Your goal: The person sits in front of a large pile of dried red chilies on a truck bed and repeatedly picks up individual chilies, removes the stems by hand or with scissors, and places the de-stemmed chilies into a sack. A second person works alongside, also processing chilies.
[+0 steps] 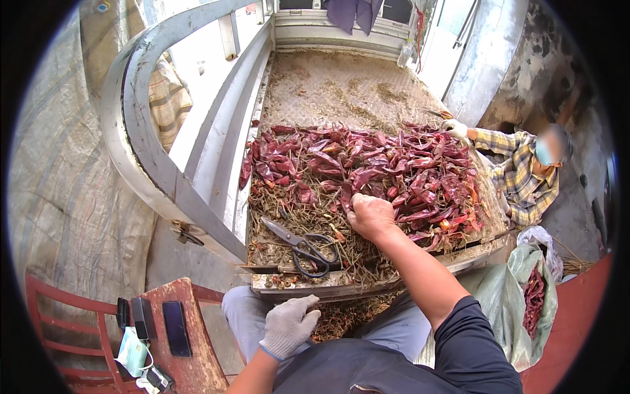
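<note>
Dried red chilli peppers (pixel 418 167) lie heaped across the bed of a small truck in front of me. My right hand (pixel 371 215), bare, has its fingers curled at the near edge of the heap. Its fingertips are hidden, so whether a pepper is in them cannot be told. In a knitted work glove, my left hand (pixel 291 322) hangs over my lap, holding nothing, with the thumb apart from the fingers. Black-handled scissors (pixel 300 246) rest between the hands on a litter of stems (pixel 268 207), handles toward me.
A co-worker (pixel 526 167) in a checked shirt reaches a gloved hand (pixel 455 129) onto the bed from the right. At left runs a metal side rail (pixel 142 162). A woven sack (pixel 529 305) holding peppers stands at right; a phone (pixel 176 328) lies on a wooden bench (pixel 199 354).
</note>
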{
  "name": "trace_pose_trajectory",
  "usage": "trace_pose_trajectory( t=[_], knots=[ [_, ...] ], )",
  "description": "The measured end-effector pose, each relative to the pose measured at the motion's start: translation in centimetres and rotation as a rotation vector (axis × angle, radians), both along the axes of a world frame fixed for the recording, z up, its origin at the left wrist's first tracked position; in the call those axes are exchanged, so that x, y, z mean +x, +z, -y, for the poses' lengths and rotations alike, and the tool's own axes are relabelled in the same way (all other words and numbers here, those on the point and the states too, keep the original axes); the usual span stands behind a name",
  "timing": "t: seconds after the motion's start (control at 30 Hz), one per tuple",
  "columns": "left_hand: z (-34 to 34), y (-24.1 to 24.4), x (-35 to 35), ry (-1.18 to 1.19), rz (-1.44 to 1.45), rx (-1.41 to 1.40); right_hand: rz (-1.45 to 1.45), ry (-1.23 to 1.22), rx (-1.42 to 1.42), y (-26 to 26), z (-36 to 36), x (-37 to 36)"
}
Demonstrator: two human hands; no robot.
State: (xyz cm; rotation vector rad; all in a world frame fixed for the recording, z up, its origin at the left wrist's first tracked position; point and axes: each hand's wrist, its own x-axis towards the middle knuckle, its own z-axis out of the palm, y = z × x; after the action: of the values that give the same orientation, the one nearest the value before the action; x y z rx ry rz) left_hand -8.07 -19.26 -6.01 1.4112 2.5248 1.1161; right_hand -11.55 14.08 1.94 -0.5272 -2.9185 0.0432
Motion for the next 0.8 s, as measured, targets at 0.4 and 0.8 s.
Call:
trace_pose_trajectory(
  t=[0.4,0.8],
  knots=[
    [-1.9,3.0,1.1,-0.028,0.284,-0.010,0.106,0.015,0.073,2.9,-5.6,-2.0],
    [-6.5,6.0,-2.6,0.024,0.158,0.382,-0.052,0.085,0.067,6.0,-2.7,4.9]
  ],
)
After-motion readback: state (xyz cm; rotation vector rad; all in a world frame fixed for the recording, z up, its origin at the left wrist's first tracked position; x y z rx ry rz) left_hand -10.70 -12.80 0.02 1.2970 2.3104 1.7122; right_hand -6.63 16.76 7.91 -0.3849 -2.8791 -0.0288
